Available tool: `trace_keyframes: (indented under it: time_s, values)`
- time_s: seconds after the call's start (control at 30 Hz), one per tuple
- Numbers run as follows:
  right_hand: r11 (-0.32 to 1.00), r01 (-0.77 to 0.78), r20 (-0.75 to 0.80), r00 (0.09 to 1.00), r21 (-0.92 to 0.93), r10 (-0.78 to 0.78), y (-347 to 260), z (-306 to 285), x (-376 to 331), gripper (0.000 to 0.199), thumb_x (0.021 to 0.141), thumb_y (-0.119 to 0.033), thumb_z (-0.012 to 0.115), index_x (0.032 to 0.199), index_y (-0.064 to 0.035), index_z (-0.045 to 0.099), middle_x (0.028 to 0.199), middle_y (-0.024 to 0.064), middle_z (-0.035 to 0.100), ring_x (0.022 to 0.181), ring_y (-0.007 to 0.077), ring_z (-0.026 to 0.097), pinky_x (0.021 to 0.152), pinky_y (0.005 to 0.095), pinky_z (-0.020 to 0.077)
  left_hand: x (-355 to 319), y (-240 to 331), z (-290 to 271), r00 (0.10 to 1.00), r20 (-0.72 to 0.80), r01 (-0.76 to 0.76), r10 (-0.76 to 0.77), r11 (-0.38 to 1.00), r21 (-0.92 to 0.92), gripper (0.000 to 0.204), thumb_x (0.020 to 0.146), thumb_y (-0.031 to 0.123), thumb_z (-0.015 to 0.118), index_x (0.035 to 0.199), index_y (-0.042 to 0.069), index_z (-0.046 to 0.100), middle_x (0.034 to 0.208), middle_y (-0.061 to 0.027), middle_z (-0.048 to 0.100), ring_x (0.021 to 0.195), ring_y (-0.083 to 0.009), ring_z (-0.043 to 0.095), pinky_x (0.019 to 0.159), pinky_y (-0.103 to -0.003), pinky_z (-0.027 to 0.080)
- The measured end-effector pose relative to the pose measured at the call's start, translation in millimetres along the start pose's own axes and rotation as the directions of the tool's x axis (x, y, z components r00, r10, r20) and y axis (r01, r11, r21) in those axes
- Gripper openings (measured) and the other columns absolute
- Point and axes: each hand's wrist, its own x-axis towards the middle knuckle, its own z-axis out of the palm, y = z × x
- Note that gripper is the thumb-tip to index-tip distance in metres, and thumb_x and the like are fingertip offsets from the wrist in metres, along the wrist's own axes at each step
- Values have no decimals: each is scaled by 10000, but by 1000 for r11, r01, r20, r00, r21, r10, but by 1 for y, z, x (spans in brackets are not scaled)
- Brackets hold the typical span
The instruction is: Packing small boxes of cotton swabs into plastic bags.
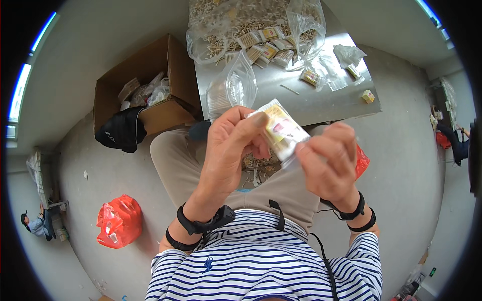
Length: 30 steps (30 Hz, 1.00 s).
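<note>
In front of my lap I hold a small clear packet of cotton swabs [282,131] with a yellow and white printed label. My left hand [233,135] grips its upper left side, the thumb pressed flat on the front and the fingers curled behind. At the lower right end of the packet, my right hand [331,158] has its fingers bent in a pinch on the edge; motion smears it somewhat. Just beyond my left hand, a larger clear plastic bag [240,83] with swab packs inside lies at the metal table's near edge.
The metal table [281,108] carries a heap of loose cotton swabs [221,37], several filled packets [268,47] and crumpled plastic [348,55]. A cardboard box [183,75] stands left, a black cloth [120,131] over its edge. A red bag [119,220] sits on the floor. Other people are far off at both sides.
</note>
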Motion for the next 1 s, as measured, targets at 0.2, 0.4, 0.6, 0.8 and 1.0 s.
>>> trace_keyframes:
  time_s: [0.2,0.4,0.6,0.8,1.0]
  values:
    - [634,-646,84,726,427,683,27,17,15,117,785,25,707,874,3,635,857,55,618,766,139,566,698,270,478,7,2,-28,917,-168,-278,362,881,382,181,935,163,701,982,14,610,823,-35,651,667,-56,570,607,-204,450]
    - [264,-806,265,453,530,852,47,47,32,62,912,-20,661,865,5,630,755,-12,611,666,47,531,620,211,467,38,-7,-47,765,-137,-359,629,594,720,177,894,73,738,992,10,605,782,9,579,666,-25,499,584,-193,425]
    - [334,-852,287,465,404,838,57,81,51,79,909,-29,654,842,7,633,735,8,625,611,60,562,555,226,476,69,-6,-49,673,-25,-218,740,230,948,379,787,243,832,993,18,608,623,-60,531,531,-170,516,524,-322,442]
    - [415,-879,325,473,232,819,54,104,64,73,893,-32,669,846,17,644,686,30,641,577,79,594,538,249,491,85,-17,-63,686,-37,-227,727,262,938,228,814,136,765,912,35,586,613,-94,591,508,-234,577,513,-346,453]
    - [354,-917,417,398,183,817,41,140,84,85,891,-40,668,851,31,645,659,57,649,563,96,615,537,266,499,84,-17,-59,651,-50,-279,758,300,912,129,845,65,668,890,28,553,710,-156,623,598,-337,624,538,-417,477]
